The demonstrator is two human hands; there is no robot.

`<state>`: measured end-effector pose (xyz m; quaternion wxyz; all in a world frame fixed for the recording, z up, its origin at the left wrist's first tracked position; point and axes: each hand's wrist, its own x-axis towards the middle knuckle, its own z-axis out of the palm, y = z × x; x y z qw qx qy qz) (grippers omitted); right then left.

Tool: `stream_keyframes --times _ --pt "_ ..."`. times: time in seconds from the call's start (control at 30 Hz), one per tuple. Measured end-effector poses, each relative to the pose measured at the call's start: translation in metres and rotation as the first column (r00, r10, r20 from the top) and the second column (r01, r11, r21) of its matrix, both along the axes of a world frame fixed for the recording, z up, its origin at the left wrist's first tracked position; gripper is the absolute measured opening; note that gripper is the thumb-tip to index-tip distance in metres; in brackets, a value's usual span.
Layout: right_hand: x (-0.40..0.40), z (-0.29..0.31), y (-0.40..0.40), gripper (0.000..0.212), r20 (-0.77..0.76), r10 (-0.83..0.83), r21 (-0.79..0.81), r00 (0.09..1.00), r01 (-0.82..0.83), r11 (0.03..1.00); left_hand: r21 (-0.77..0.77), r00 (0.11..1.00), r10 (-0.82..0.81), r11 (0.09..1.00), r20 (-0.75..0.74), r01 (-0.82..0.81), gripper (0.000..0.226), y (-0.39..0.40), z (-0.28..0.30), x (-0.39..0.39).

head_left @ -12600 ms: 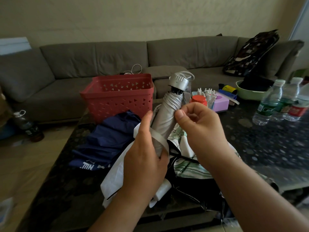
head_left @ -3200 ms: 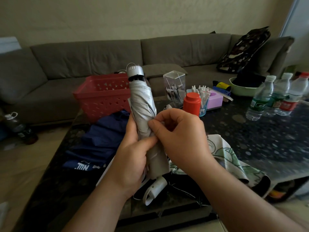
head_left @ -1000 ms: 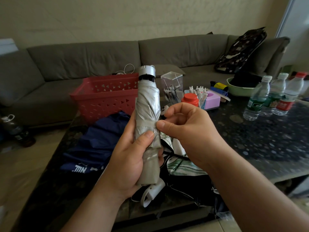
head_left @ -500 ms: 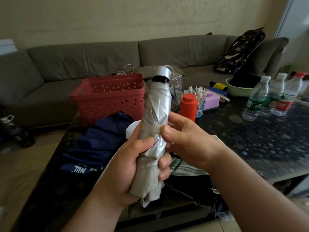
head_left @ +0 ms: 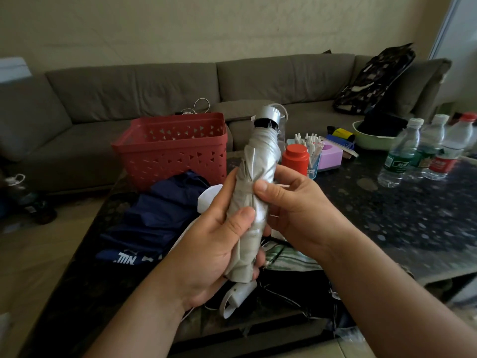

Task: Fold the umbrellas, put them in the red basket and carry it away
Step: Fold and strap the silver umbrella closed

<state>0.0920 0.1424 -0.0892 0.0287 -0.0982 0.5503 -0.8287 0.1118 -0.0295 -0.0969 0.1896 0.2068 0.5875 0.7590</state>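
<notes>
A folded silver umbrella (head_left: 260,161) stands nearly upright in front of me, its cap tilted right and its white handle hanging below my palm. My left hand (head_left: 214,244) grips its lower half, thumb across the front. My right hand (head_left: 296,208) holds the middle from the right, thumb pressing on the strap band. The red basket (head_left: 175,148) sits behind on the dark table, with nothing visible inside. A dark blue umbrella (head_left: 160,215) lies loose in front of the basket. A green-and-white patterned umbrella (head_left: 291,257) lies under my hands, mostly hidden.
The dark speckled table (head_left: 402,215) carries a red-lidded jar (head_left: 295,157), a pen cup, a purple box (head_left: 330,155), a green bowl (head_left: 371,140) and three water bottles (head_left: 423,148) at the right. A grey sofa (head_left: 154,94) runs behind, with a patterned bag (head_left: 374,78).
The umbrella has stayed in both hands. My right thumb has shifted onto the strap at its middle, and my left grip has slid slightly lower.
</notes>
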Motion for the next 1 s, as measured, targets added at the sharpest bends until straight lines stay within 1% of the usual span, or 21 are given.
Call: stream_keyframes --times 0.07,0.1,0.17,0.23,0.27,0.3,0.33,0.37,0.4,0.43,0.47,0.5,0.53,0.6,0.63,0.73,0.8,0.87,0.93,1.0 --pt "-0.001 -0.003 -0.002 0.034 0.026 0.016 -0.011 1.0 -0.015 1.0 0.04 1.0 -0.025 0.999 0.015 0.024 0.065 -0.002 -0.004 0.0" --pt "-0.001 -0.003 -0.002 0.033 0.035 0.012 -0.007 0.999 -0.011 1.0 0.037 1.0 -0.027 0.999 0.0 0.027 0.069 -0.003 -0.005 0.0" --pt "0.001 -0.001 -0.001 0.036 0.029 0.01 0.023 1.0 -0.01 1.0 -0.01 0.998 0.008 1.0 -0.07 -0.008 0.072 -0.004 -0.008 0.0" --pt "0.002 0.004 -0.001 0.046 0.004 0.0 0.064 1.0 0.0 0.998 -0.059 0.986 0.075 0.995 -0.148 -0.085 0.077 -0.002 -0.01 -0.001" --pt "0.002 0.007 -0.001 0.053 -0.018 -0.065 0.084 0.998 0.066 0.994 -0.08 0.972 0.124 0.987 -0.201 -0.143 0.079 0.0 -0.011 -0.002" --pt "0.003 0.009 -0.001 0.058 -0.063 -0.188 0.122 0.98 0.195 0.973 -0.108 0.948 0.176 0.971 -0.267 -0.211 0.08 0.002 -0.011 -0.003" --pt "0.002 0.01 0.0 0.054 -0.159 -0.338 0.188 0.928 0.364 0.912 -0.14 0.917 0.215 0.951 -0.337 -0.274 0.081 0.003 -0.012 -0.004" --pt "0.001 0.012 0.001 0.043 -0.293 -0.451 0.257 0.843 0.524 0.812 -0.158 0.887 0.231 0.936 -0.4 -0.315 0.081 0.005 -0.012 -0.004" --pt "0.002 0.014 0.001 0.033 -0.429 -0.483 0.309 0.763 0.626 0.716 -0.167 0.862 0.239 0.924 -0.446 -0.343 0.081 0.006 -0.012 -0.004" --pt "0.003 0.016 0.001 0.027 -0.534 -0.469 0.352 0.703 0.69 0.633 -0.18 0.842 0.249 0.911 -0.478 -0.371 0.082 0.007 -0.013 -0.004" --pt "0.004 0.019 0.001 0.022 -0.6 -0.449 0.373 0.662 0.728 0.575 -0.204 0.822 0.264 0.889 -0.504 -0.411 0.083 0.006 -0.014 -0.004" --pt "0.004 0.021 0.0 0.018 -0.635 -0.437 0.386 0.637 0.751 0.535 -0.234 0.797 0.284 0.856 -0.532 -0.461 0.086 0.006 -0.016 -0.004" --pt "0.004 0.022 0.0 0.015 -0.653 -0.428 0.4 0.625 0.764 0.506 -0.258 0.768 0.299 0.82 -0.567 -0.511 0.088 0.006 -0.019 -0.003" --pt "0.002 0.023 0.0 0.019 -0.667 -0.403 0.453 0.627 0.77 0.449 -0.276 0.727 0.312 0.777 -0.611 -0.565 0.089 0.01 -0.023 -0.001" --pt "0.0 0.023 0.0 0.02 -0.656 -0.4 0.477 0.64 0.762 0.438 -0.282 0.721 0.31 0.77 -0.619 -0.573 0.088 0.012 -0.025 0.0" --pt "-0.002 0.024 0.001 0.012 -0.617 -0.411 0.502 0.671 0.738 0.451 -0.291 0.698 0.29 0.756 -0.655 -0.587 0.085 0.016 -0.031 0.001" --pt "-0.003 0.026 0.001 0.017 -0.604 -0.41 0.519 0.684 0.727 0.45 -0.271 0.701 0.295 0.771 -0.65 -0.576 0.086 0.018 -0.035 0.001" --pt "-0.004 0.028 0.001 0.026 -0.587 -0.412 0.521 0.697 0.715 0.467 -0.259 0.735 0.288 0.806 -0.614 -0.532 0.086 0.02 -0.036 0.002" --pt "-0.005 0.031 0.003 0.029 -0.576 -0.412 0.512 0.706 0.704 0.492 -0.243 0.783 0.278 0.847 -0.556 -0.473 0.088 0.021 -0.036 0.002" --pt "-0.006 0.034 0.006 0.03 -0.579 -0.412 0.49 0.703 0.704 0.513 -0.201 0.81 0.272 0.882 -0.52 -0.425 0.09 0.022 -0.03 0.003"
